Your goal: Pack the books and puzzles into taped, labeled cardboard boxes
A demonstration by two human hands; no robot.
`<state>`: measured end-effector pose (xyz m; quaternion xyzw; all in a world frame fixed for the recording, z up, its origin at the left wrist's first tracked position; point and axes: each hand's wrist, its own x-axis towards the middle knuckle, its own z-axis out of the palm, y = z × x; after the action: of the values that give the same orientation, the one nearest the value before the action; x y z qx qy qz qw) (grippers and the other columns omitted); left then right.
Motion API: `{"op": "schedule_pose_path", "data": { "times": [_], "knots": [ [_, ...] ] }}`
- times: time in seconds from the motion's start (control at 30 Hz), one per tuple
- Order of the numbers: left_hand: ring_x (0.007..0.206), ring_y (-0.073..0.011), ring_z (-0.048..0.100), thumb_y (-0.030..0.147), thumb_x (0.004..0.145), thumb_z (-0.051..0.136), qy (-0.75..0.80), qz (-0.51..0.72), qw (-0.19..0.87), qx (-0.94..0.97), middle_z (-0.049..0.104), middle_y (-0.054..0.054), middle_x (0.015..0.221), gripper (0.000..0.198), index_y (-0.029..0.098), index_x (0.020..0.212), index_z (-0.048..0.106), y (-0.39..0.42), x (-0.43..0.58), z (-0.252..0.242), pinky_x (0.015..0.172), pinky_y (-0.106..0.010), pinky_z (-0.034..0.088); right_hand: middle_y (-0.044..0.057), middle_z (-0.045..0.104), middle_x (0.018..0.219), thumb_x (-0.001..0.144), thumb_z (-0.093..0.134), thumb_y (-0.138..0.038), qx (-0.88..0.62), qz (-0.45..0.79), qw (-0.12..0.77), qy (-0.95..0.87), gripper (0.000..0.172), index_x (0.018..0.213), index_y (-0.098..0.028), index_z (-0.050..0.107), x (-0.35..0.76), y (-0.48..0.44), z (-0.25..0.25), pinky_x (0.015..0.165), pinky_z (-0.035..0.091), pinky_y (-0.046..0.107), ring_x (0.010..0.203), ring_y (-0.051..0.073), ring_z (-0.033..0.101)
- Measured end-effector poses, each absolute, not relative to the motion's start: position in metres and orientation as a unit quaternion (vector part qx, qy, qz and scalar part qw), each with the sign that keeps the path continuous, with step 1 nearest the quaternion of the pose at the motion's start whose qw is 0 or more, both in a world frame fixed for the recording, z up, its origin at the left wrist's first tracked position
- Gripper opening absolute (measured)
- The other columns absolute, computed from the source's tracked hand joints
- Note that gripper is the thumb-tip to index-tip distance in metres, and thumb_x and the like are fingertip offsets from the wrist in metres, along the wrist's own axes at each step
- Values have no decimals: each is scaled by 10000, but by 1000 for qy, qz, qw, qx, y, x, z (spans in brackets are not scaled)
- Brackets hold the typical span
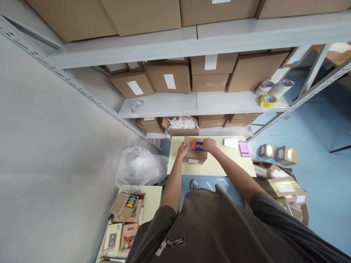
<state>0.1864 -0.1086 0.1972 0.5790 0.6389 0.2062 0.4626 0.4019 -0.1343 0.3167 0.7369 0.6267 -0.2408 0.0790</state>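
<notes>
A small brown cardboard box (192, 156) stands on the pale yellow table (219, 168), with a white label on its near side. My left hand (183, 149) grips the box's left edge, fingers closed against it. Over the box top, my right hand (208, 145) is closed around a blue-and-orange tape dispenser (197, 146). The fingers partly cover this tool. White paper slips (231, 142) and a pink pad (244, 149) lie to the right on the same table.
A metal shelf (170, 104) ahead carries cardboard boxes, white tape rolls (283, 86) and a yellow tape roll (268, 100). At left is a bulging plastic bag (139, 166) and a side table with books (128, 235). Boxes (285, 186) pile up on the right floor.
</notes>
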Motion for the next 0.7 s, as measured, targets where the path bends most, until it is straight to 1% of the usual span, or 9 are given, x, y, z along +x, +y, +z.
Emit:
{"op": "schedule_pose_path", "data": {
  "times": [0.13,0.2,0.33,0.43,0.5,0.57,0.63,0.7],
  "knots": [
    [1321,-322,678,573,1068,527,642,205,470,570,738,-161,1404,539,184,1421,647,-129,207,182,1104,-428,507,224,777,1241,880,675,-840,727,-244,91,635,810,1271,-136,768,425,-145,314,882,553,333,1174,344,736],
    [1320,-312,680,566,1073,522,638,208,469,574,738,-153,1403,527,194,1428,637,-138,218,175,1103,-414,510,222,785,1209,872,682,-843,734,-243,101,626,798,1237,-141,785,467,-159,314,874,552,339,1148,347,743],
    [1331,-323,672,578,1081,495,645,204,445,587,730,-164,1405,542,193,1441,620,-145,235,169,1098,-403,511,255,784,1164,846,717,-840,776,-229,132,572,765,1104,-128,816,578,-203,315,847,544,358,1090,365,752],
    [1335,-325,668,592,1075,496,644,197,442,592,730,-161,1402,545,198,1429,627,-146,243,169,1094,-397,512,246,786,1145,844,744,-810,807,-217,141,531,729,1120,-138,808,628,-230,309,844,544,362,1076,359,754],
    [1336,-319,668,576,1075,499,641,194,448,593,732,-149,1405,526,207,1425,630,-148,248,170,1097,-394,511,249,784,1150,846,766,-776,818,-213,137,516,725,1173,-130,795,628,-235,296,847,550,356,1085,354,756],
    [1337,-309,669,556,1079,493,639,193,449,594,735,-134,1410,505,217,1427,631,-150,253,173,1104,-388,508,259,779,1172,859,776,-735,825,-217,132,506,711,1214,-119,784,603,-231,278,847,560,346,1105,352,758],
    [1337,-302,671,549,1080,492,641,192,444,596,737,-124,1412,494,227,1427,634,-152,256,175,1108,-379,506,253,784,1178,914,730,-697,824,-241,122,498,652,1227,-128,782,567,-222,258,832,573,337,1081,335,771],
    [1343,-301,670,542,1079,498,647,188,437,596,738,-125,1412,488,223,1420,641,-153,256,177,1112,-375,504,253,793,1150,979,692,-578,814,-255,126,507,527,1220,-119,783,533,-216,239,854,578,348,1083,328,775]
  ]
}}
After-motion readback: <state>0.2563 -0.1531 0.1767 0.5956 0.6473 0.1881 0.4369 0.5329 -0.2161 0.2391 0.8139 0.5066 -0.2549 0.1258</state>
